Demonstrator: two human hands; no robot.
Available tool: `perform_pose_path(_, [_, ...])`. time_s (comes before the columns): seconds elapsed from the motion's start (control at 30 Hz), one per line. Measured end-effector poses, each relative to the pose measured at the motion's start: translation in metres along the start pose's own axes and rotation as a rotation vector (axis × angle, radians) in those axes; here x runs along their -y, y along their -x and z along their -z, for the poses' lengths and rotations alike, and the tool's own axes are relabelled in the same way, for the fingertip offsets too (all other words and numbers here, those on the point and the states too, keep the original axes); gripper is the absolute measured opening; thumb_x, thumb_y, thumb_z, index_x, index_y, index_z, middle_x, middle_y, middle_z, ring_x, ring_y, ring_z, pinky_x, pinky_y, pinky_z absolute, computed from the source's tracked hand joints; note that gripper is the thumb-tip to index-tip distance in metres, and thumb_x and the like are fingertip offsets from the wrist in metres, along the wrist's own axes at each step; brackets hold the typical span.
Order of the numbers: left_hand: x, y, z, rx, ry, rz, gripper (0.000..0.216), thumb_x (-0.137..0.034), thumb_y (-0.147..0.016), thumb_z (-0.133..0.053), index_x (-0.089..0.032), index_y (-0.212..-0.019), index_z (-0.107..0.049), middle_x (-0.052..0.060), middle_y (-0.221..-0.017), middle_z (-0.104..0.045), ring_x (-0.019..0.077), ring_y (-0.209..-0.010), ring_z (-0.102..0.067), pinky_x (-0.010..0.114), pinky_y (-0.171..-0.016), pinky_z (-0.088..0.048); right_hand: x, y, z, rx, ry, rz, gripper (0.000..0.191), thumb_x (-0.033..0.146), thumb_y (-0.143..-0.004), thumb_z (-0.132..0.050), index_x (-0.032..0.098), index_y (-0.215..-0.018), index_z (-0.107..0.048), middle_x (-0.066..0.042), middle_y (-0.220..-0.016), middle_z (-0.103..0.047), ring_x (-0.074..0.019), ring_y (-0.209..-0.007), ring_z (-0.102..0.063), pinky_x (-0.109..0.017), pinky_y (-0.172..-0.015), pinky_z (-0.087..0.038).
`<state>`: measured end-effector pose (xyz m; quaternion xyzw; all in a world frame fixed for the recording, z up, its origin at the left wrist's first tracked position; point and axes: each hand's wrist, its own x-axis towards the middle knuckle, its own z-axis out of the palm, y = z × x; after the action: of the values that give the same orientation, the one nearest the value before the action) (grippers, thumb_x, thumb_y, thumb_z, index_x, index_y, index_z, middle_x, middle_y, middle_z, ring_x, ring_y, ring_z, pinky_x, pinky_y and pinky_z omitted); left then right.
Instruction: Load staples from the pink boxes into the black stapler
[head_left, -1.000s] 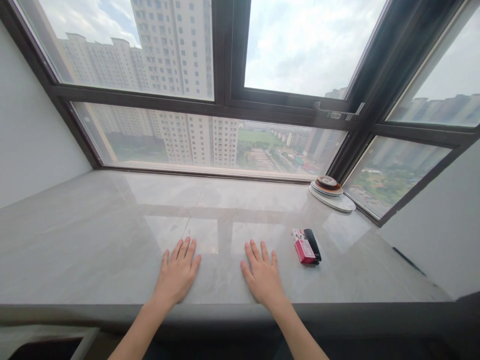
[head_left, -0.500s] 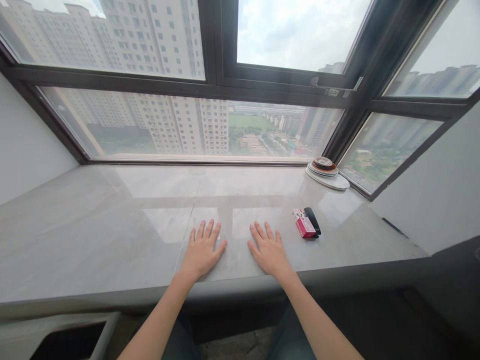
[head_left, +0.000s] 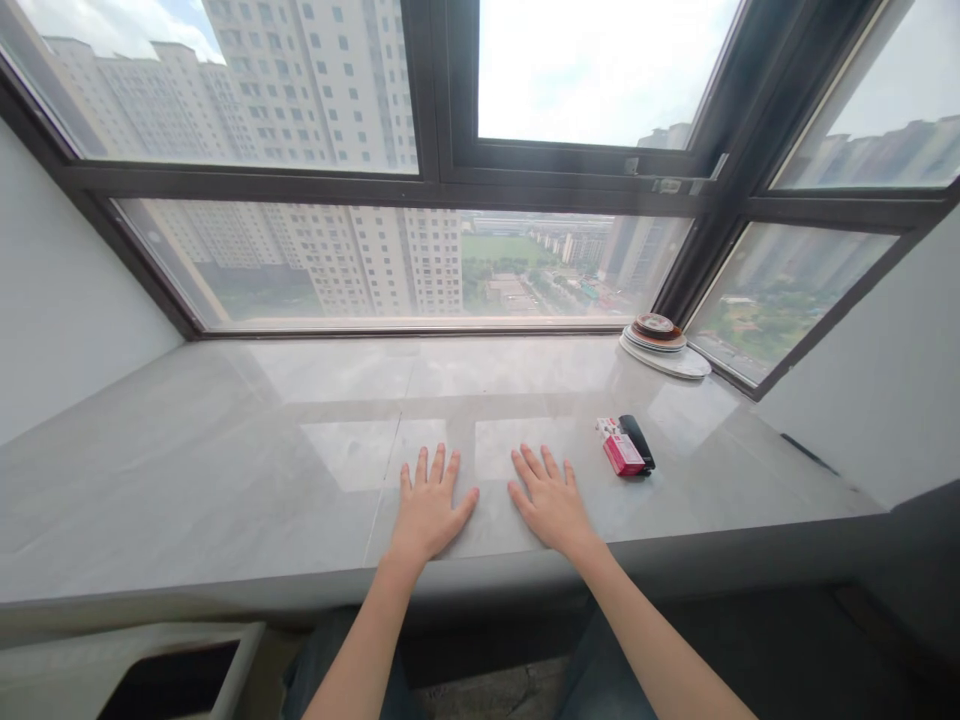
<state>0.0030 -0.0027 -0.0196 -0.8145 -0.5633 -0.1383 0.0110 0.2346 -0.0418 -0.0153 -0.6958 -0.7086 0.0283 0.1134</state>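
Note:
My left hand [head_left: 430, 510] lies flat, palm down, on the grey marble window sill [head_left: 225, 470], fingers spread and holding nothing. My right hand [head_left: 551, 503] lies flat beside it, a small gap between the two thumbs, also with nothing in it. To the right of my right hand sits a red and white small pack [head_left: 619, 448] with a black lighter [head_left: 638, 443] lying against its far side. Neither hand touches them.
A stack of round plates or coasters [head_left: 663, 344] stands in the sill's far right corner by the dark window frame [head_left: 439, 185]. White walls close both ends. A dark opening [head_left: 161, 685] shows below the sill at lower left.
The camera has pulled back and shifted, so more of my forearms and the sill's front edge show. My hands stay flat on the sill, now closer together.

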Motion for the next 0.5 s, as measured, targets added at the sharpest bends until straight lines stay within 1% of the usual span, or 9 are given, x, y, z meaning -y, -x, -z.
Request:
perform_pose_path(0.13, [-0.0097,0.0088,0.0004,0.012,0.010,-0.017,0.072,-0.064,-0.097,-0.037,-0.031,-0.160,-0.027,0.004,-0.169,-0.018,0.0373,-0.156,-0.005,0.062,-0.122,-0.004,-0.0011,-0.0003,-0.0029,-0.017,0.000,0.009,0.060,0.052,-0.104,-0.029,0.036,-0.161,-0.021,0.005,-0.168,-0.016,-0.0290,-0.156,-0.004,-0.055,-0.122,0.000])
perform_pose_path(0.27, [-0.0094,0.0112,0.0016,0.004,0.018,-0.016,0.070,-0.064,-0.098,-0.035,-0.033,-0.160,-0.026,0.002,-0.168,-0.018,0.0353,-0.156,-0.007,0.061,-0.123,-0.006,-0.0035,-0.0010,-0.0051,-0.044,0.006,0.013,0.060,0.052,-0.103,-0.029,0.037,-0.161,-0.021,0.005,-0.168,-0.017,-0.0291,-0.156,-0.007,-0.055,-0.123,-0.003])
perform_pose_path(0.37, [-0.0083,0.0095,0.0004,-0.010,0.030,-0.025,0.070,-0.065,-0.097,-0.035,-0.034,-0.160,-0.027,0.002,-0.168,-0.019,0.0361,-0.156,-0.008,0.063,-0.122,-0.007,-0.0034,-0.0014,-0.0070,-0.059,-0.012,0.013,0.060,0.051,-0.103,-0.031,0.038,-0.161,-0.023,0.005,-0.167,-0.019,-0.0293,-0.156,-0.009,-0.056,-0.123,-0.004])
perform_pose_path(0.43, [-0.0082,0.0082,-0.0009,-0.019,0.034,-0.024,0.071,-0.066,-0.097,-0.037,-0.035,-0.160,-0.027,0.002,-0.168,-0.020,0.0372,-0.155,-0.010,0.064,-0.122,-0.007,-0.0014,-0.0013,-0.0079,-0.071,-0.057,0.020,0.060,0.050,-0.102,-0.034,0.038,-0.160,-0.026,0.004,-0.167,-0.021,-0.0300,-0.155,-0.011,-0.057,-0.122,-0.005])
perform_pose_path(0.5, [-0.0077,0.0072,-0.0021,-0.028,0.040,-0.022,0.070,-0.066,-0.096,-0.038,-0.036,-0.159,-0.027,0.002,-0.168,-0.020,0.0376,-0.155,-0.011,0.065,-0.121,-0.008,-0.0005,-0.0014,-0.0064,-0.090,-0.152,0.034,0.059,0.050,-0.100,-0.039,0.037,-0.157,-0.034,0.002,-0.165,-0.027,-0.0315,-0.155,-0.015,-0.058,-0.122,-0.006])
